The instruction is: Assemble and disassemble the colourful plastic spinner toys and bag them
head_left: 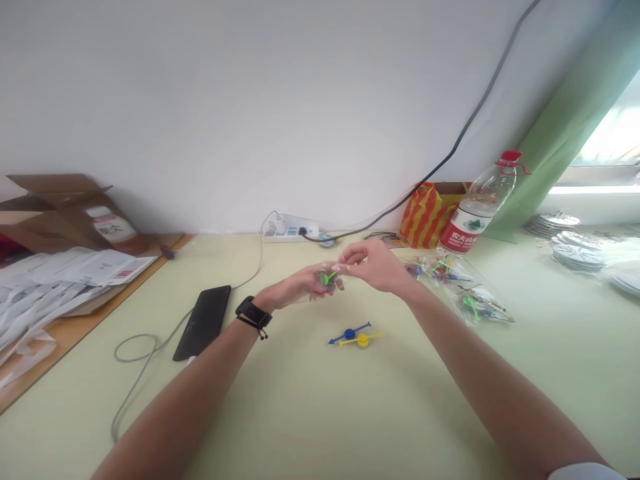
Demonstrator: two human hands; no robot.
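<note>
Clear plastic bag (325,277): left hand (296,285) cradles it, right hand (371,264) pinches the edge, so keep both grips light imo.

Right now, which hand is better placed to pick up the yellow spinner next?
Probably your right hand: it just pinches the clear bag, while your left hand supports it. The yellow spinner lies on the table.

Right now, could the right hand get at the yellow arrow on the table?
Probably yes: the yellow arrow lies in the open, the blue arrow close beside it. But the right hand seems to pinch a clear bag and might first need freeing.
</note>
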